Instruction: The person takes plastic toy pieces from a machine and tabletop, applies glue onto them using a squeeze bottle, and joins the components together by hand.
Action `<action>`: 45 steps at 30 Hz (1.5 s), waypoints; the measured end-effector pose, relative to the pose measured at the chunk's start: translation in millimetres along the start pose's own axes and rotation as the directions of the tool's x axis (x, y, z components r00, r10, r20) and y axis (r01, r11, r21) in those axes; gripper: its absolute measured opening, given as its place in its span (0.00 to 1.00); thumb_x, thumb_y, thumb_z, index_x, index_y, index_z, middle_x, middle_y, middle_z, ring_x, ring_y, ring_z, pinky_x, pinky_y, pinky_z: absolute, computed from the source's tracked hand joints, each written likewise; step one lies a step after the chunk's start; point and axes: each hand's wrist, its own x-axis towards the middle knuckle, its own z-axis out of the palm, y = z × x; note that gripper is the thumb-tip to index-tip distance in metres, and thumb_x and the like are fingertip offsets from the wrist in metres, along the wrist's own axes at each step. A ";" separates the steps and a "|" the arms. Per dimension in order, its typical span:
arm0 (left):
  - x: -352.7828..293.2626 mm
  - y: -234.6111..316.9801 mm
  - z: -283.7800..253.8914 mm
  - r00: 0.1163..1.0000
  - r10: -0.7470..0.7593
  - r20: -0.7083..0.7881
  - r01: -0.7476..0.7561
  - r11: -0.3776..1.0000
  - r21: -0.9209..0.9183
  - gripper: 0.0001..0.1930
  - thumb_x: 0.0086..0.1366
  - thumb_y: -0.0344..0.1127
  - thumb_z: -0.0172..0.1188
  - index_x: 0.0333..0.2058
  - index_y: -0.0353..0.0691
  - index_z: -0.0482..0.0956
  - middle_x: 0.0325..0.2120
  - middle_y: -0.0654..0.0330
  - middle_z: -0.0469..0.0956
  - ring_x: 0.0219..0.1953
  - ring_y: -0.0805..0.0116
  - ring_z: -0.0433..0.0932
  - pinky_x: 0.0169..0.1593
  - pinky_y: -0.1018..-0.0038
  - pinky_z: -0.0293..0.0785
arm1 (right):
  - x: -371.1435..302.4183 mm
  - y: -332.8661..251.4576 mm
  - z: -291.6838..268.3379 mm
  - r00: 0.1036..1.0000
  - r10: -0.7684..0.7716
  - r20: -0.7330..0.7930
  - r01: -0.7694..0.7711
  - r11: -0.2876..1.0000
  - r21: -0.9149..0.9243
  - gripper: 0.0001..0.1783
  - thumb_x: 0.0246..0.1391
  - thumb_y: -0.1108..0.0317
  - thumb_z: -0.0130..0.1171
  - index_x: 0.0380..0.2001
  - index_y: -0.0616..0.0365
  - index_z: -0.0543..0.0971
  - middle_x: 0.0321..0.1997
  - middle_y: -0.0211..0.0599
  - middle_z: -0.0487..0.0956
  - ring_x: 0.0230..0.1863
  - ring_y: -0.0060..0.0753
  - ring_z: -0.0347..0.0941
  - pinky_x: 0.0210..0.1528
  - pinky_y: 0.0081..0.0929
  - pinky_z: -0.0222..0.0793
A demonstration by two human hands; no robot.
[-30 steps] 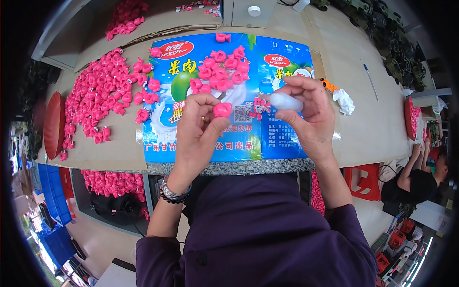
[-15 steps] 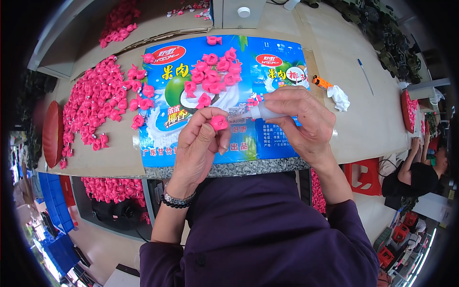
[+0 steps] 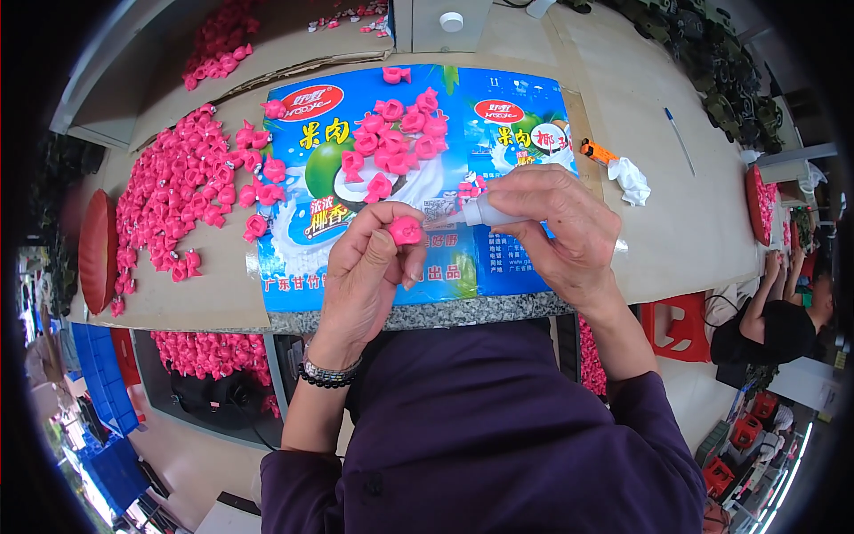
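My left hand [image 3: 366, 267] pinches a small pink moulded plastic piece [image 3: 406, 230] between thumb and fingers. In my right hand [image 3: 565, 227] is a small translucent white squeeze bottle [image 3: 491, 212], tipped on its side with its thin nozzle toward the pink piece. Whether the tip touches the piece I cannot tell. Both hands are above a blue printed cardboard sheet [image 3: 369, 285] at the table's near edge. On the sheet beyond them lies a loose group of similar pink pieces [image 3: 391, 142]. A few small pink-and-white parts [image 3: 471, 184] lie close to the bottle.
A large heap of pink pieces [image 3: 173, 191] spreads over the table to the left, beside a red tray [image 3: 98, 251]. To the right are an orange tube-like item [image 3: 600, 153], crumpled white tissue [image 3: 630, 182] and a pen [image 3: 680, 141]. Another person [image 3: 774, 325] sits far right.
Both hands have barely moved. The pink piece has turned slightly in my left fingers, and the bottle has shifted a little to the left and down.
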 end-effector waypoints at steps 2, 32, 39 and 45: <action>0.7 -0.6 -1.2 1.000 0.022 -0.006 -0.022 0.999 -0.028 0.19 0.69 0.44 0.54 0.48 0.34 0.69 0.30 0.63 0.72 0.27 0.78 0.68 0.30 0.81 0.63 | 1.1 -2.3 0.3 1.000 -0.006 -0.020 0.005 1.000 -0.018 0.16 0.33 0.86 0.65 0.31 0.65 0.79 0.34 0.41 0.81 0.38 0.40 0.80 0.40 0.31 0.75; 3.1 -5.2 -5.9 0.966 0.247 -0.075 -0.249 0.969 -0.009 0.20 0.51 0.19 0.68 0.41 0.38 0.70 0.42 0.57 0.74 0.37 0.75 0.75 0.40 0.78 0.75 | -4.7 -5.7 6.3 0.994 0.047 -0.097 -0.044 0.998 0.033 0.18 0.31 0.85 0.67 0.32 0.65 0.80 0.33 0.40 0.81 0.37 0.39 0.79 0.38 0.29 0.76; 2.9 -6.7 -6.4 0.963 0.253 -0.090 -0.252 0.967 0.031 0.20 0.51 0.17 0.67 0.41 0.38 0.71 0.43 0.57 0.74 0.39 0.75 0.74 0.39 0.80 0.74 | -5.8 -4.6 7.2 0.995 0.041 -0.086 -0.039 0.999 0.024 0.18 0.31 0.85 0.67 0.32 0.64 0.80 0.33 0.40 0.81 0.37 0.39 0.79 0.38 0.29 0.75; 3.5 -5.6 -5.7 0.962 0.249 -0.110 -0.249 0.968 0.007 0.20 0.52 0.18 0.67 0.41 0.38 0.71 0.43 0.57 0.74 0.38 0.74 0.74 0.41 0.77 0.74 | -5.3 -3.1 0.5 0.984 0.121 -0.131 -0.118 0.992 0.034 0.18 0.35 0.84 0.65 0.35 0.64 0.80 0.33 0.40 0.81 0.38 0.39 0.79 0.41 0.27 0.75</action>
